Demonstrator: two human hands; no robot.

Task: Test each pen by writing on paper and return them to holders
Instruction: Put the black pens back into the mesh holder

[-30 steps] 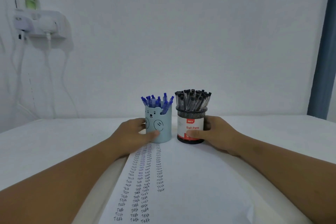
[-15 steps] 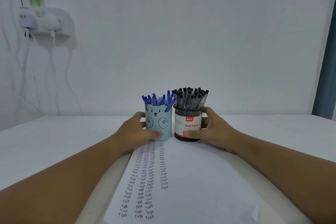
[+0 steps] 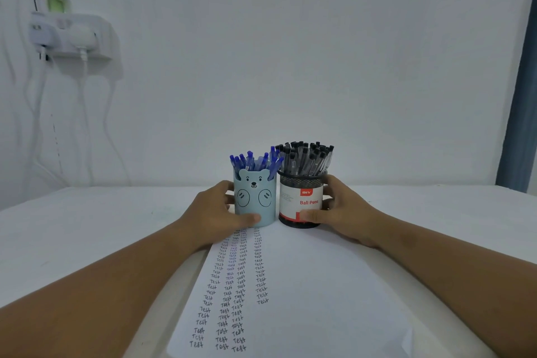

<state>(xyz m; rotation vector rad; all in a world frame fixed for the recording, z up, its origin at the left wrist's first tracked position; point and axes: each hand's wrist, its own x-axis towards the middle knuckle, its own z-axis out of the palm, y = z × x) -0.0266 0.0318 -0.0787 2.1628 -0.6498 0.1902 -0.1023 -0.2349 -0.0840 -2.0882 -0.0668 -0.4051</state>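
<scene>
Both holders stand upright, side by side, at frame centre, at the far end of the paper point(image 3: 305, 285). The left hand point(image 3: 216, 213) wraps the blue bear holder point(image 3: 255, 200); the right hand point(image 3: 343, 213) wraps the black mesh holder point(image 3: 301, 202). Pens point upward, equally near each hand. Fingers behind the holders are hidden; the paper's near edge is cut off.

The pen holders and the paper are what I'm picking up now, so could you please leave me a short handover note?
Left hand grips the blue bear holder, full of blue pens.
Right hand grips the black mesh holder, full of black pens.
Both stand upright, side by side, at the far end of the paper.
Done: four columns of "Test" written; no pen lies loose.
Left: cannot tell whether any pens remain untested.
</scene>
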